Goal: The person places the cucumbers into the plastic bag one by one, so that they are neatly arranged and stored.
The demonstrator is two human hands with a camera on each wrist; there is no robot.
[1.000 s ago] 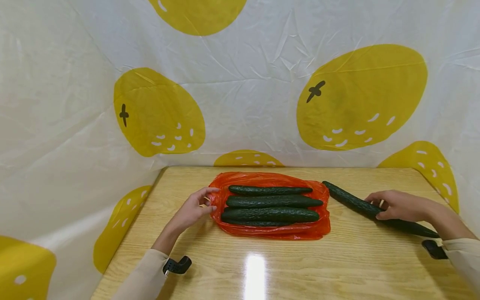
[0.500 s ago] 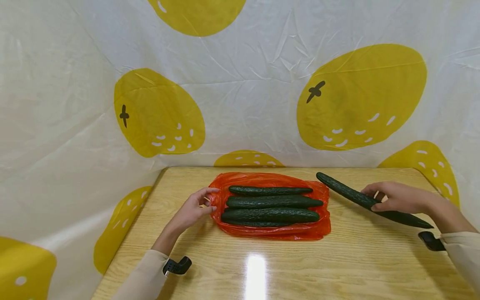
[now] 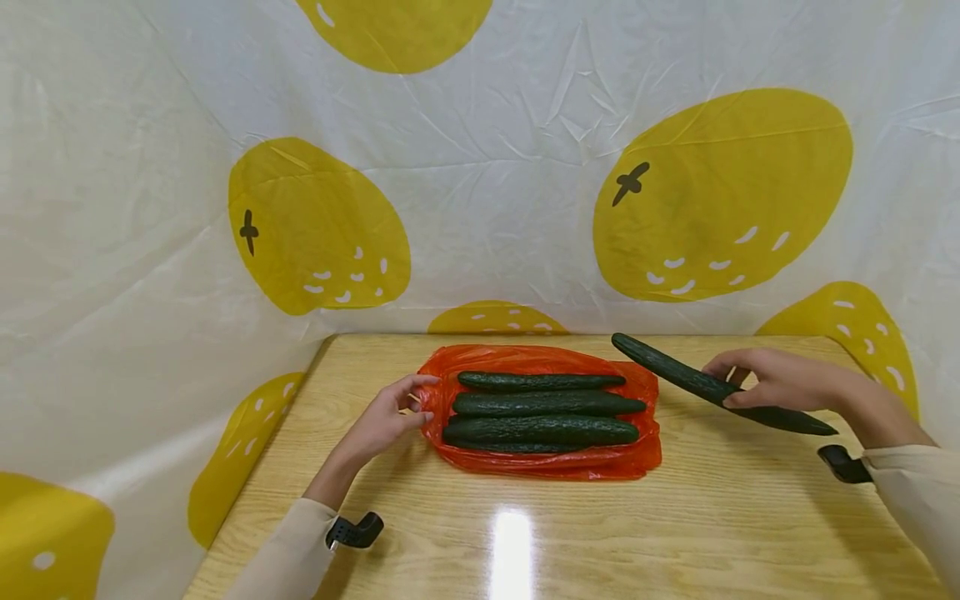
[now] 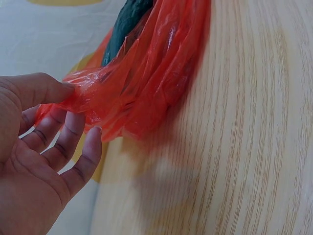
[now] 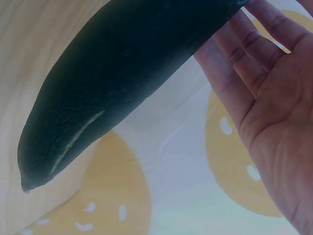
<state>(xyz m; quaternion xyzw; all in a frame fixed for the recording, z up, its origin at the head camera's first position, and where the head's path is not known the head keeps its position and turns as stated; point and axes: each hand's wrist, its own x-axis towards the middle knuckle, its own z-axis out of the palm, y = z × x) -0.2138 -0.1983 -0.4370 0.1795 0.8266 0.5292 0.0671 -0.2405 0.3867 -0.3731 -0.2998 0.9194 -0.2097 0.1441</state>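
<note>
A red plastic bag [image 3: 615, 461] lies spread on the table, with several dark green cucumbers [image 3: 547, 404] lined up side by side on it. At the bag's left end my left hand [image 3: 384, 422] pinches the thin plastic; in the left wrist view the thumb lies over the bunched film [image 4: 117, 98], fingers beneath. To the right of the bag, my right hand [image 3: 798, 382] grips another cucumber [image 3: 667, 368] around its middle. It is held above the table, slanting with its far end towards the bag's upper right corner. A pale streak marks this cucumber [image 5: 98, 88] in the right wrist view.
The light wooden table [image 3: 600, 533] runs back to a white curtain [image 3: 495, 225] printed with yellow fruit, which also hangs along the left and right sides. A bright reflection shows on the tabletop near the front.
My right hand has raised the cucumber off the table and carried it left, its far end now up near the bag's right corner. My left hand and the bag have stayed put.
</note>
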